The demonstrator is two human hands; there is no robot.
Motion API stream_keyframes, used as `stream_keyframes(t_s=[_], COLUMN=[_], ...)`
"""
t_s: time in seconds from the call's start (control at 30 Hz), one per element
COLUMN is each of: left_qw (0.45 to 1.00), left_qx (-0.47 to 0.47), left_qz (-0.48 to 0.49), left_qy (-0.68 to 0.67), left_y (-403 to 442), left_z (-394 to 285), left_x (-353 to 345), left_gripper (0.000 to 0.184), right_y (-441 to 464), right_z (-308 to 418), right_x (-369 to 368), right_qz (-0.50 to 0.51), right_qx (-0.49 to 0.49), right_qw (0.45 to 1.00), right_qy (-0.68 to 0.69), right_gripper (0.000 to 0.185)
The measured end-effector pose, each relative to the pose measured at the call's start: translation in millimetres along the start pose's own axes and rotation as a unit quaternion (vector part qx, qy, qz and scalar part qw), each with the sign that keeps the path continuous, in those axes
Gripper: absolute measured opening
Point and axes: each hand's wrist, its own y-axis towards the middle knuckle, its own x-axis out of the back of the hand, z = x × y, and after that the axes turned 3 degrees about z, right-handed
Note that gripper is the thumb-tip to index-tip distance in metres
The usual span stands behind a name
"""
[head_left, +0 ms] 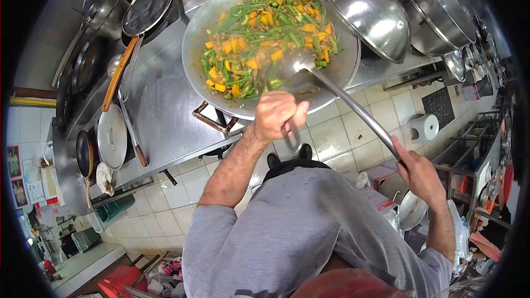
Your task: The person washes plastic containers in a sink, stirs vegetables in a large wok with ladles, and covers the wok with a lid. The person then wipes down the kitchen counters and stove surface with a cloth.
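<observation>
A large wok (190,49) holds chopped green beans and orange squash-like chunks (237,44), with some liquid near its front side. My right hand (420,177) is closed round the long metal handle of a ladle (361,111), whose bowl rests among the vegetables. My left hand (276,115) makes a fist at the wok's near rim. It grips a metal utensil (290,137), its handle end sticking out below the fist. The far end of that utensil is blurred in the food, so I cannot make out its kind.
A steel counter (160,91) runs left of the wok, bearing a wooden-handled strainer (148,10) and a round lid (112,137). A big steel bowl (367,14) leans against the wok's right side. Tiled floor (353,138) lies below, with shelving (469,152) at right.
</observation>
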Motion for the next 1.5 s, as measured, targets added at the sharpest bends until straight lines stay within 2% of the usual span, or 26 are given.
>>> stream_keyframes(t_s=[0.07, 0.13, 0.2, 0.27, 0.33, 0.37, 0.43, 0.47, 0.53, 0.63, 0.7, 0.73, 0.8, 0.87, 0.93, 0.97, 1.0, 1.07, 1.13, 1.23, 1.33, 1.4, 1.47, 1.5], left_qw=[0.999, 0.995, 0.987, 0.972, 0.961, 0.962, 0.94, 0.942, 0.935, 0.942, 0.962, 0.962, 0.986, 0.982, 0.97, 0.966, 0.961, 0.955, 0.949, 0.944, 0.939, 0.939, 0.939, 0.936], left_qx=[-0.023, -0.018, 0.025, 0.118, 0.127, 0.125, 0.212, 0.203, 0.14, 0.103, 0.13, 0.124, 0.069, 0.125, 0.167, 0.176, 0.187, 0.192, 0.192, 0.219, 0.243, 0.229, 0.224, 0.225], left_qz=[-0.012, -0.069, -0.122, -0.159, -0.245, -0.242, -0.264, -0.263, -0.272, -0.245, -0.223, -0.226, -0.152, -0.126, -0.155, -0.176, -0.197, -0.223, -0.248, -0.245, -0.232, -0.234, -0.244, -0.253], left_qy=[0.039, 0.075, 0.102, 0.125, 0.019, 0.017, -0.05, -0.049, -0.181, -0.203, -0.094, -0.09, 0.023, 0.064, 0.086, 0.071, 0.056, 0.021, -0.015, -0.038, -0.074, -0.103, -0.097, -0.093], left_y=[7.5, 14.3, 22.1, 29.5, 46.8, 50.2, 55.4, 55.4, 46.8, 33.5, 23.4, 20.8, 15.8, 2.9, -12.6, -20.3, -27.2, -34.2, -39.4, -43.0, -43.1, -46.7, -48.8, -49.6], left_z=[10.3, 23.4, 30.3, 41.5, 49.6, 51.9, 50.6, 45.6, 17.4, -22.6, -45.6, -52.2, -61.6, -62.5, -61.1, -60.2, -59.4, -60.2, -58.0, -52.9, -48.0, -44.0, -41.4, -40.4], left_x=[-7.7, -4.7, -1.7, -3.4, -9.8, -8.4, 4.3, 12.2, 32.6, 54.0, 62.0, 63.6, 62.8, 66.3, 69.5, 71.1, 72.7, 73.2, 75.7, 80.1, 85.0, 88.6, 90.6, 91.2], left_gripper=[0.04, 0.035, 0.033, 0.04, 0.042, 0.042, 0.043, 0.043, 0.044, 0.045, 0.044, 0.044, 0.044, 0.041, 0.04, 0.039, 0.038, 0.041, 0.044, 0.042, 0.041, 0.04, 0.04, 0.04], right_y=[6.4, 10.6, 16.8, 26.4, 31.3, 31.2, 18.3, 9.2, -7.0, -28.0, -8.8, 4.6, 39.1, 65.1, 80.1, 82.2, 85.8, 96.7, 115.9, 93.4, 77.5, 75.4, 67.3, 71.0], right_z=[2.4, 3.5, 5.9, 9.1, 4.5, 2.1, -1.4, -7.6, -14.3, -13.1, -14.7, -15.9, -10.0, 7.6, 14.1, 18.5, 19.4, 8.0, -30.7, -24.9, -0.4, 11.4, 52.7, 57.5], right_x=[-14.3, -23.9, -26.7, -33.6, -39.2, -43.1, -47.4, -45.2, -35.0, -4.9, 5.3, 10.3, 10.7, 13.6, 5.1, 2.5, -7.8, -49.1, -125.2, -115.9, -89.9, -87.5, -53.5, -47.2], right_qz=[-0.017, -0.008, -0.013, -0.028, -0.047, -0.062, -0.08, -0.08, -0.082, -0.046, -0.058, -0.065, -0.082, -0.074, -0.084, -0.095, -0.093, -0.133, -0.162, -0.152, -0.106, -0.11, -0.042, -0.045], right_qx=[-0.007, -0.023, -0.028, -0.033, -0.035, -0.021, -0.007, 0.004, 0.025, -0.027, -0.019, -0.018, 0.005, 0.021, 0.043, 0.055, 0.058, 0.041, -0.022, -0.048, -0.086, -0.055, -0.049, 0.005], right_qw=[1.0, 1.0, 0.999, 0.998, 0.997, 0.996, 0.992, 0.987, 0.98, 0.964, 0.956, 0.946, 0.933, 0.901, 0.863, 0.855, 0.856, 0.866, 0.931, 0.954, 0.945, 0.931, 0.842, 0.814], right_qy=[-0.003, 0.006, 0.02, 0.036, 0.045, 0.068, 0.092, 0.138, 0.182, 0.262, 0.288, 0.318, 0.35, 0.426, 0.497, 0.507, 0.505, 0.481, 0.326, 0.254, 0.298, 0.343, 0.536, 0.58], right_gripper=[0.066, 0.065, 0.064, 0.063, 0.062, 0.061, 0.06, 0.059, 0.059, 0.058, 0.058, 0.058, 0.061, 0.065, 0.069, 0.065, 0.065, 0.048, 0.029, 0.021, 0.022, 0.025, 0.032, 0.041])
